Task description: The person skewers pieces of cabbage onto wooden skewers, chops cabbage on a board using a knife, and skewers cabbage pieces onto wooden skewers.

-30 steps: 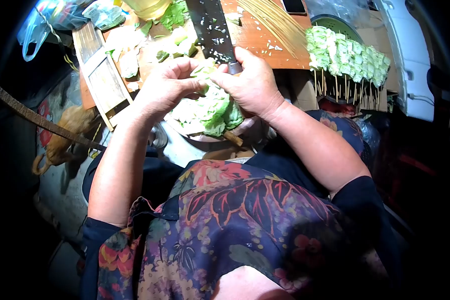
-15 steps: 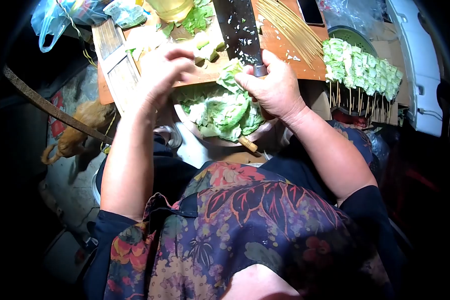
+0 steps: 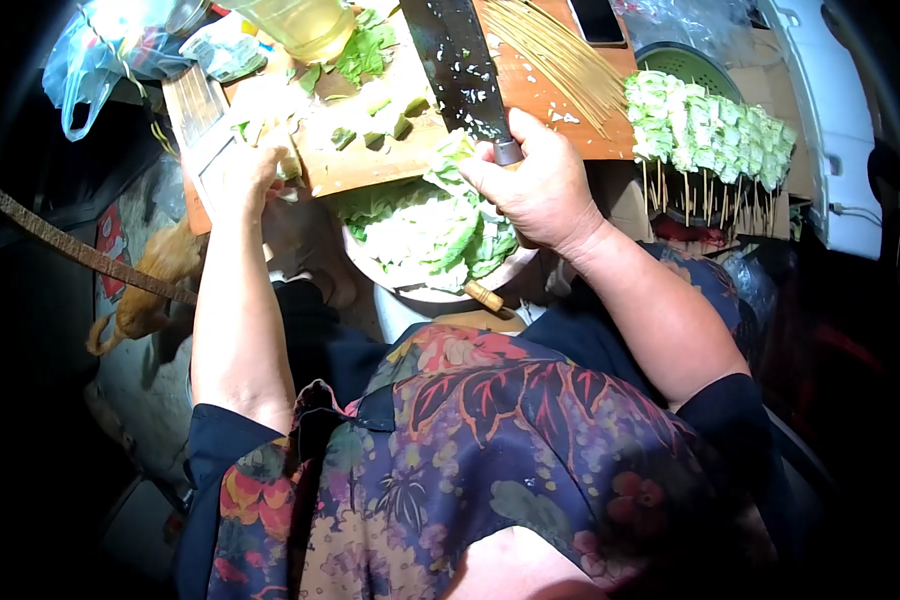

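My right hand (image 3: pixel 538 185) is closed round the handle of a broad dark cleaver (image 3: pixel 457 70), with a pale green leaf (image 3: pixel 450 158) pinched at its thumb. Chopped bits cling to the blade, which lies over the board. My left hand (image 3: pixel 242 178) is at the board's left edge beside pale leaf pieces; its fingers are bright and blurred, and what they hold, if anything, cannot be made out. Below the board, a round bowl (image 3: pixel 382 278) holds green leaves (image 3: pixel 420 235). A light wooden handle (image 3: pixel 484 296) sticks out at its rim.
Thin sticks (image 3: pixel 560 60) and a phone (image 3: pixel 598 20) lie on the orange board (image 3: pixel 610 143). Skewered leaf bundles (image 3: pixel 710 130) stand at the right by a green colander (image 3: pixel 685 62). A jug (image 3: pixel 305 25) and blue bag (image 3: pixel 90 60) are upper left; an orange cat (image 3: pixel 160 275) is below.
My left hand has left the leaf by my right hand and moved left to the board's edge. My right hand keeps the cleaver and leaf. The view has shifted slightly.
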Demonstrator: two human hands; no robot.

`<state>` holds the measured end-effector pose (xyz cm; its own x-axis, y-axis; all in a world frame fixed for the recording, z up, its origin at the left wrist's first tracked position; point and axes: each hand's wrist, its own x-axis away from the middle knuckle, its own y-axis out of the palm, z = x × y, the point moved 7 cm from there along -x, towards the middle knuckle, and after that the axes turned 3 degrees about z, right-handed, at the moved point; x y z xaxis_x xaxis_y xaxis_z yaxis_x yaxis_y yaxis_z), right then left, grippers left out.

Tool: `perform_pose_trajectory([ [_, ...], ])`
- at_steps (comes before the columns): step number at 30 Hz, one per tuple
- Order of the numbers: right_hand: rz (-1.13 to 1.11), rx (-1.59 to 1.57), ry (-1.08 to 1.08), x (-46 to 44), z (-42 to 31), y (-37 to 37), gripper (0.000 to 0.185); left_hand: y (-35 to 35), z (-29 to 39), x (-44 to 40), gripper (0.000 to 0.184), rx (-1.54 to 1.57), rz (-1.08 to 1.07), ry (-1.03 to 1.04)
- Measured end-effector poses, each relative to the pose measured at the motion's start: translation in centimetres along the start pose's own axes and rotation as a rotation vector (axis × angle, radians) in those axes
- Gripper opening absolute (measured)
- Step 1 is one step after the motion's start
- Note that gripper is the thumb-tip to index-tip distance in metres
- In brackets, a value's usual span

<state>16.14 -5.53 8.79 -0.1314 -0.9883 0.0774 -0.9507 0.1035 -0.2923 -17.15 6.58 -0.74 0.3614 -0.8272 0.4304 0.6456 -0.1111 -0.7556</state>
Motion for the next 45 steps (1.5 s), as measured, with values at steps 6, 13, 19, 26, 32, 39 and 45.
perform_pose_trajectory([
  [6, 0.073, 0.074, -0.045, -0.5, 0.8, -1.8, 0.024, 0.3, 1.8, 2.4, 0.028, 0.031, -0.02, 0.16],
  [13, 0.032, 0.051, 0.004, 0.3, 1.4, -2.2, 0.022, 4.0, 7.4, 13.3, 0.049, 0.774, -0.821, 0.383],
  [19, 0.003, -0.007, -0.029, 1.9, 2.5, -1.4, 0.024, 6.6, 9.3, 21.7, 0.072, 0.636, -0.964, 0.494],
  [26, -0.061, -0.004, -0.147, 4.1, 2.9, -2.0, 0.025, 7.9, 8.7, 23.4, 0.06, 0.632, -0.838, 0.763],
  [32, -0.147, -0.005, -0.166, 6.4, 3.4, -3.0, 0.022, 9.5, 6.5, 26.0, 0.05, 0.641, -0.71, 0.685],
  [39, -0.263, -0.023, -0.24, 8.7, 4.2, -3.5, 0.021, 11.2, 4.5, 29.0, 0.045, 0.707, -0.644, 0.673],
  [45, -0.363, -0.037, -0.344, 10.0, 4.8, -3.0, 0.025, 13.5, 1.3, 30.0, 0.046, 1.034, -0.768, 0.679],
])
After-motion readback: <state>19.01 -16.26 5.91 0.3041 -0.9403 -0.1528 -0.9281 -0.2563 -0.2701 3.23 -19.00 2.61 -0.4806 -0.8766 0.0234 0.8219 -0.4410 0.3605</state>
